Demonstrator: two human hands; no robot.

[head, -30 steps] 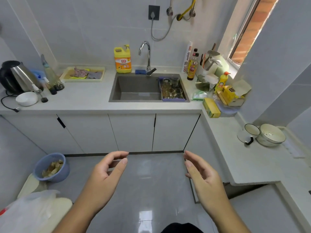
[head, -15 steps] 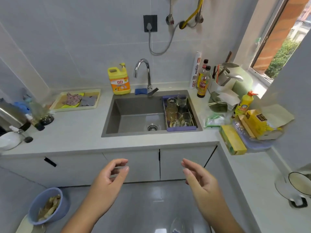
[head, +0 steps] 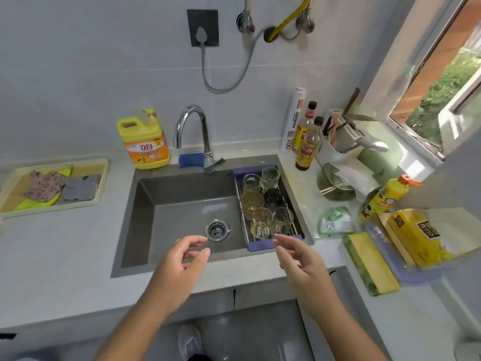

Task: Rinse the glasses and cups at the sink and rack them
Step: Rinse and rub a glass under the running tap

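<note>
Glasses (head: 263,201) stand packed together in the purple-ended wire rack (head: 260,245) that spans the right side of the sink (head: 182,204), about six of them in two rows. From where I stand nothing looks begun: no water comes from the faucet (head: 192,126), the grey basin looks dry round the drain (head: 217,229), and neither hand holds anything. I judge the whole job lies ahead, each glass to be lifted out, rinsed and set back, though I cannot tell whether any in the rack are rinsed already. I make out no cups among them.

Most are clear tumblers. The back right one is ribbed, one in the middle is dark, and a few show an amber tint or a yellowish residue low down; I cannot tell which.

The left hand (head: 179,267) hovers over the sink's front edge, fingers loosely curved, thumb and forefinger apart, gripping nothing. The right hand (head: 302,264) hangs just short of the rack's near end, fingers relaxed and slightly spread, empty, close to the front glasses
</note>
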